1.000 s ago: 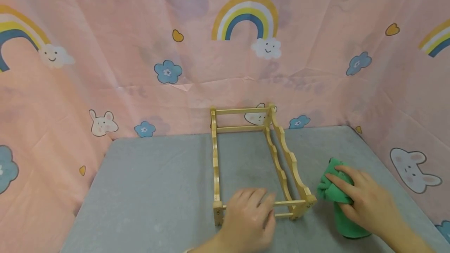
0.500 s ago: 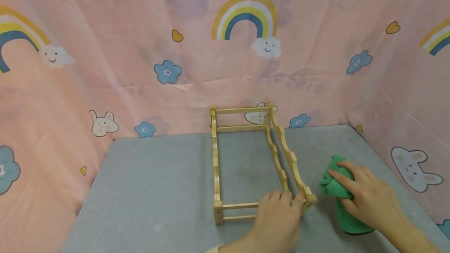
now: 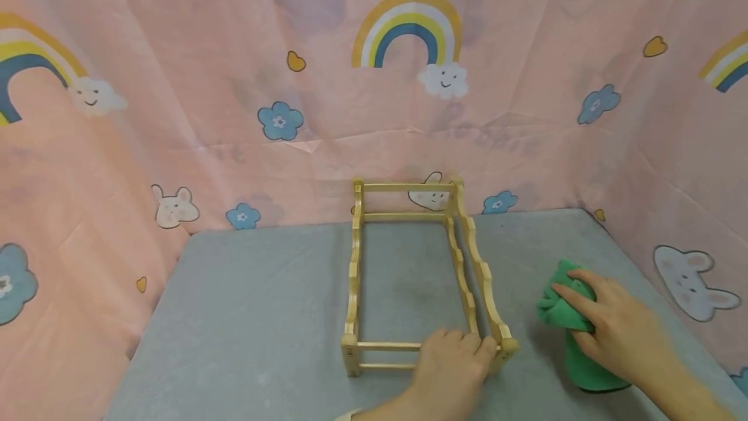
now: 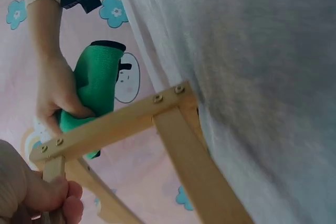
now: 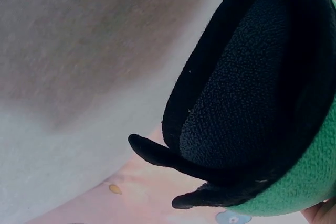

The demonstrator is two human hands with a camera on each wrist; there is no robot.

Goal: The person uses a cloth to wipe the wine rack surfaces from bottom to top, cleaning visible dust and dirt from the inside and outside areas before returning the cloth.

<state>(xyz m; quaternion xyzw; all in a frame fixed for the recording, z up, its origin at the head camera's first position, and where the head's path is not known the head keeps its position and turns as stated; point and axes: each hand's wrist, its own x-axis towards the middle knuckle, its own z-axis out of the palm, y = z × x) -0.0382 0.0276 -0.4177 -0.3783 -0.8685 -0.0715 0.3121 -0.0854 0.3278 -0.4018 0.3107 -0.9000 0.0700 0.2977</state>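
Note:
A pale wooden rack (image 3: 354, 271) with wavy side rails lies lengthwise on the grey surface. My left hand (image 3: 447, 369) grips its near crossbar (image 3: 388, 346) close to the right corner. In the left wrist view, the thumb and fingers curl round that bar (image 4: 54, 170). Right of the rack, my right hand (image 3: 625, 330) holds a bunched green cloth item (image 3: 567, 307), its lower part hanging below the palm. Seen from the right wrist, the green fabric (image 5: 310, 166) has black edging, a dark inner side and two black strap-like ends. The item's full shape is hidden by folds.
A pink curtain (image 3: 327, 167) printed with rainbows, rabbits and flowers encloses the back and sides. The rack's far end stands close to it. Grey covered tabletop (image 3: 251, 304) extends to the left of the rack.
My left hand has moved right along the near crossbar and taken hold of it. The rack's near end has shifted slightly left. My right hand has drifted slightly right with the green cloth item.

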